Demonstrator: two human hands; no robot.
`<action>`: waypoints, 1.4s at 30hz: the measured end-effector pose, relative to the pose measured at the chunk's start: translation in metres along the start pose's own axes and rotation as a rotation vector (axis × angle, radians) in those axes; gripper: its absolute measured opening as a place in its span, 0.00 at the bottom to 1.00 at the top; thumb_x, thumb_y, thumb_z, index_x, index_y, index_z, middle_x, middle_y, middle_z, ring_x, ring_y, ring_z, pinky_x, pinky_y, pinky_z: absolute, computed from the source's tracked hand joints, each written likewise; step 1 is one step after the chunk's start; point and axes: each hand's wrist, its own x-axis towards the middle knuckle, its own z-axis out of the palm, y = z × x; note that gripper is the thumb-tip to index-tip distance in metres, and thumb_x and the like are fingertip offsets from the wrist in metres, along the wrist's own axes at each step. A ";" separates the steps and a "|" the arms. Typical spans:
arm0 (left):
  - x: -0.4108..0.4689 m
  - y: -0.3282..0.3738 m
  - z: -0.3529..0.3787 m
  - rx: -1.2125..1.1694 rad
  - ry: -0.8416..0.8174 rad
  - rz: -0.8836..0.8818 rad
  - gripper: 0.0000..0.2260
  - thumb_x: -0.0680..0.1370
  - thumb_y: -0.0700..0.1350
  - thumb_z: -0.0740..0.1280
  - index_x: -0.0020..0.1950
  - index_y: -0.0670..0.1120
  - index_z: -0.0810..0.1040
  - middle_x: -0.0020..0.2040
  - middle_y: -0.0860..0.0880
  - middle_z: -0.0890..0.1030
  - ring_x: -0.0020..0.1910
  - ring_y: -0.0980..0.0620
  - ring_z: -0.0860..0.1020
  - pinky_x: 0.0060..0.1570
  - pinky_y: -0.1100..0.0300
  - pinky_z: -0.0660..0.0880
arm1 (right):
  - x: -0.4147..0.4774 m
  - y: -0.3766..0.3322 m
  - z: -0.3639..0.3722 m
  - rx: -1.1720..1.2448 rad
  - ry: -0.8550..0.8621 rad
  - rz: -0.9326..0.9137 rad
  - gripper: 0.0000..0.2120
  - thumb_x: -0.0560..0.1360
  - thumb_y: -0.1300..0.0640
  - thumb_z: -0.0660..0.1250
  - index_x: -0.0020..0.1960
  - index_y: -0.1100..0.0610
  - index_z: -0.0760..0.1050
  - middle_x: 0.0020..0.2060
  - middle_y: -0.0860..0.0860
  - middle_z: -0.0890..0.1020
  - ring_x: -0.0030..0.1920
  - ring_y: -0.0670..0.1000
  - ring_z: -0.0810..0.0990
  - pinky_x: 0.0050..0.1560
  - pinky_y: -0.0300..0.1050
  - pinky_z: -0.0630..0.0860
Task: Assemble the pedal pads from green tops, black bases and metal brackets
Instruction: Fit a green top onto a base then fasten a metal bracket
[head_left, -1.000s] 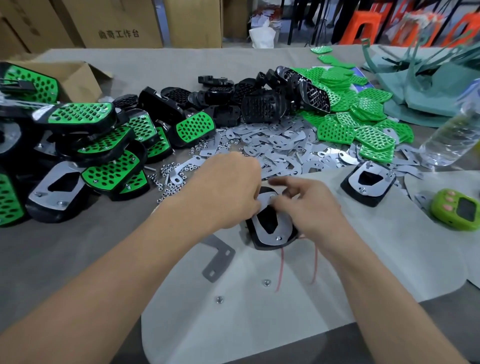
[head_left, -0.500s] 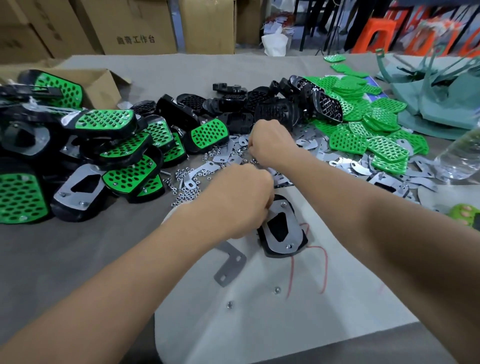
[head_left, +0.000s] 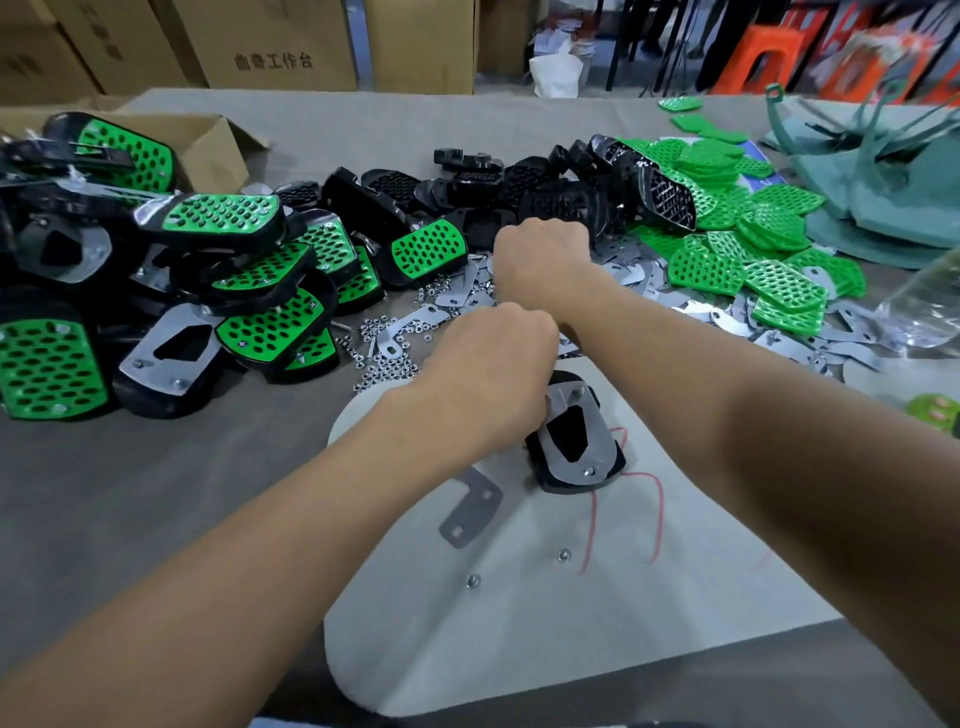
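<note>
A pedal pad (head_left: 571, 441) lies upside down on the white mat (head_left: 519, 634), its black base topped by a metal bracket with two screws. My left hand (head_left: 488, 374) curls over the pad's upper left edge and holds it down. My right hand (head_left: 540, 254) reaches further back into the heap of metal brackets (head_left: 639, 283), with its fingers bent down out of sight. Loose green tops (head_left: 727, 249) are piled at the right and black bases (head_left: 561, 195) behind the right hand. Small nuts (head_left: 384, 364) are scattered left of my hands.
Finished green-and-black pads (head_left: 249, 270) are stacked at the left by a cardboard box (head_left: 208, 140). A spare bracket (head_left: 470, 512) and two nuts (head_left: 563, 555) lie on the mat. A water bottle (head_left: 930, 306) and a green timer (head_left: 935, 410) sit at the right edge.
My right hand left the pad and moved away from me to the bracket heap. My left hand stayed on the pad. The view shifted slightly to the left.
</note>
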 end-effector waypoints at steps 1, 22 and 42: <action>0.002 0.000 0.000 -0.020 -0.002 -0.003 0.09 0.72 0.46 0.74 0.37 0.49 0.75 0.31 0.50 0.66 0.28 0.50 0.64 0.31 0.56 0.63 | 0.000 0.000 -0.002 0.003 -0.005 0.001 0.05 0.72 0.59 0.63 0.43 0.54 0.67 0.33 0.50 0.66 0.40 0.57 0.71 0.42 0.51 0.65; -0.072 -0.012 0.029 -0.840 0.093 -0.207 0.25 0.68 0.54 0.80 0.63 0.67 0.80 0.66 0.68 0.77 0.54 0.66 0.78 0.52 0.75 0.71 | -0.176 0.048 -0.029 1.176 0.098 0.298 0.08 0.67 0.66 0.73 0.38 0.54 0.85 0.30 0.52 0.85 0.33 0.52 0.86 0.39 0.47 0.84; -0.060 0.020 0.061 -0.841 0.123 -0.216 0.41 0.69 0.43 0.78 0.80 0.56 0.66 0.72 0.53 0.72 0.70 0.49 0.71 0.67 0.56 0.68 | -0.240 0.028 0.013 1.244 0.217 0.598 0.07 0.70 0.62 0.77 0.38 0.51 0.86 0.29 0.47 0.85 0.31 0.44 0.84 0.40 0.37 0.82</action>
